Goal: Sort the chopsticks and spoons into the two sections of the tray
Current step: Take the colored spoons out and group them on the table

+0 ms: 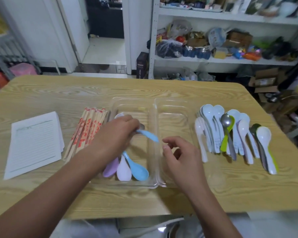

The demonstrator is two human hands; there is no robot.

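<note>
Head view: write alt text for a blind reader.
A person's left hand holds a light blue plastic spoon over the left section of a clear plastic two-section tray, where three pastel plastic spoons lie; the right hand hovers, holding nothing, above the right section. Red-printed wooden chopsticks lie left of the tray, assorted spoons right.

Storage-type workroom. Beyond right hand (pixel 181 157): white shelving (pixel 230 60) crammed with mixed clutter, cardboard boxes (pixel 265 82) on floor. Beyond left hand (pixel 117 134): open doorway (pixel 105 31). Wood-grain table (pixel 50 95) under both hands.

Chopsticks (pixel 86 133) bear red print, the tray (pixel 132 99) is clear, the spoon (pixel 150 135) blue.
</note>
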